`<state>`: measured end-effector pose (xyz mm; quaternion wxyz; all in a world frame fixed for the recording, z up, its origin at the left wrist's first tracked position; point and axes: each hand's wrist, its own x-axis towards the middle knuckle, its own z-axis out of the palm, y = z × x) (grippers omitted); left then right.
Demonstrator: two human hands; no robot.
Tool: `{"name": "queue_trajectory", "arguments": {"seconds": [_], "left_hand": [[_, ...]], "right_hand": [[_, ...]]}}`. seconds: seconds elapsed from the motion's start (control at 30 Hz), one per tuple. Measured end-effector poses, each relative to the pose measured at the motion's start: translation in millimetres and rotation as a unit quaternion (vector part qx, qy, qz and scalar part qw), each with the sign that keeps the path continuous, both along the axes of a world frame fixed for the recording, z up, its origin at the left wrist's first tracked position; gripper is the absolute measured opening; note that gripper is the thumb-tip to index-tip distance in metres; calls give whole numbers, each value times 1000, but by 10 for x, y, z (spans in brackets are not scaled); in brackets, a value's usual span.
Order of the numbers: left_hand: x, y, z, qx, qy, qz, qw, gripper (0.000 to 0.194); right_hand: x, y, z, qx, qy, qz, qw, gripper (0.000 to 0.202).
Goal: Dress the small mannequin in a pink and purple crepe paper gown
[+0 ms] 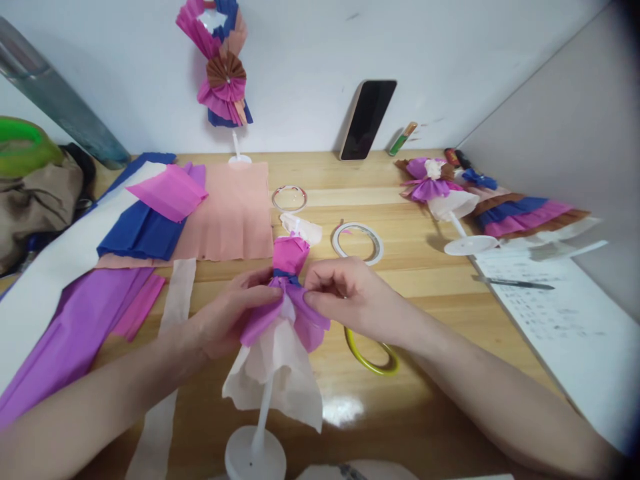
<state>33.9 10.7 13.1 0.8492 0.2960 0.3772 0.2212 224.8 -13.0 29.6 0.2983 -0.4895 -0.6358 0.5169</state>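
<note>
Hands [285, 293] pinch the paper dress's purple overskirt [263, 320] — fingertips partly hidden, seemingly.

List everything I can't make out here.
All in the head view:
- Writing on the sheet: too small and blurred.
- Most left hand fingertips: behind the dress.
- Part of the yellow ring: behind the right hand.
- Bag: cut off by the left edge.
</note>
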Motion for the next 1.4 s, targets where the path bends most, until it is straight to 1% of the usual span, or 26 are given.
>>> {"name": "queue_trajectory", "arguments": {"seconds": [0.17, 0.27, 0.5, 0.63, 0.8, 0.9, 1.1, 1.2, 1.4], "left_hand": [[32, -41, 21, 22, 18, 14, 999, 27], [44, -63, 35, 32, 40, 25, 998, 26], [86, -99, 91, 56, 70, 22, 996, 30], [76, -109, 98, 63, 69, 15, 996, 33], [57, -108, 97, 66, 81, 4, 994, 34], [63, -105, 98, 66, 82, 11, 994, 32], [60, -70, 96, 39, 84, 18, 996, 29], [53, -61, 92, 30, 92, 14, 995, 33], [50, -68, 105, 33, 90, 30, 995, 35]], "right_hand": [[-6, 7, -9, -56, 52, 10, 997, 12], [-9, 3, -5, -63, 68, 7, 996, 13], [-20, -8, 33, -97, 101, -6, 990, 13], [-43, -11, 46, -110, 110, -6, 988, 14], [-78, -41, 52, -112, 114, -1, 987, 14], [-89, -50, 48, -110, 106, 2, 988, 12], [-56, -1, 24, -117, 101, -22, 988, 15], [-53, 13, 19, -122, 90, -33, 988, 16], [-58, 15, 11, -87, 65, -52, 993, 15]]}}
